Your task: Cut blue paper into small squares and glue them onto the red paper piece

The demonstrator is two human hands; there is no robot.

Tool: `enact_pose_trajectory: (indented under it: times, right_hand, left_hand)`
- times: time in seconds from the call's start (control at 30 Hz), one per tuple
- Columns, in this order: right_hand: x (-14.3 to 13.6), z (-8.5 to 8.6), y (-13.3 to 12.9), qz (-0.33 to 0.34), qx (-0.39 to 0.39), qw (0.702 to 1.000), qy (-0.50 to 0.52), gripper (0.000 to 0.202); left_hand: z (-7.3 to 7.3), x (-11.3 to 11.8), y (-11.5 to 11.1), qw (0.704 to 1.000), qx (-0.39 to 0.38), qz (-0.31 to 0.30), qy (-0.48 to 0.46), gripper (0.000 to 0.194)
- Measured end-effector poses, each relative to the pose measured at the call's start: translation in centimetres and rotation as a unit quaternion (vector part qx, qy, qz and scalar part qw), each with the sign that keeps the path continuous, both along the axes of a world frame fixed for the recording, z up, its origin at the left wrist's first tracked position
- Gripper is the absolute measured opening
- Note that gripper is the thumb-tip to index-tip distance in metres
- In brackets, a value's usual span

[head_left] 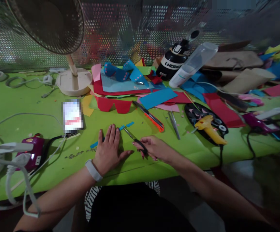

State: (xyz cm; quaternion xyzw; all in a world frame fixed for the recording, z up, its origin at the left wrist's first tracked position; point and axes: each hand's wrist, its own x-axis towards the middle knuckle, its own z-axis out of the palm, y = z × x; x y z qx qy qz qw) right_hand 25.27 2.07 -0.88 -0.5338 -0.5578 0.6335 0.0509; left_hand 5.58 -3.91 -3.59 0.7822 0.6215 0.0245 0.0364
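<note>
Scissors (133, 139) gripped by right hand (154, 149); left hand (109, 149) flat, pinning blue strip (113, 135). Blades near fingertips, nick risk.

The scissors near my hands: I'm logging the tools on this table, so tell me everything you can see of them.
The scissors are small, with black handles and slim grey metal-looking blades. They lie low over the green table, blades pointing up and left toward a thin blue paper strip. The right hand grips the handles, its fingers covering most of them. The blades look nearly closed, though that is hard to tell. The left hand lies flat just beside them, apparently not touching them.
</note>
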Motion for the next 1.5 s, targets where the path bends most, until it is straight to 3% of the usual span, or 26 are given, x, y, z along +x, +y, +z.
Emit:
enact_pose_trajectory:
  times: [0.83, 1.03, 1.23, 1.5]
  right_hand:
    - [-0.2, -0.6, -0.4, -0.024, 0.025, 0.999, 0.010, 0.048]
    - [1.7, -0.1, -0.2, -0.027, 0.011, 0.999, 0.017, 0.050]
    - [3.9, -0.8, 0.8, -0.062, 0.009, 0.998, 0.031, 0.051]
    - [3.8, -0.7, 0.7, -0.063, 0.011, 0.997, 0.049, 0.047]
  left_hand:
    - [0.0, -0.1, 0.3, 1.000, 0.007, -0.004, 0.014, 0.098]
    - [0.1, -0.5, 0.6, 1.000, 0.003, -0.003, 0.008, 0.095]
    - [0.2, -0.7, 0.9, 1.000, 0.000, 0.003, -0.001, 0.095]
    - [0.2, -0.7, 0.9, 1.000, -0.004, 0.002, 0.008, 0.096]
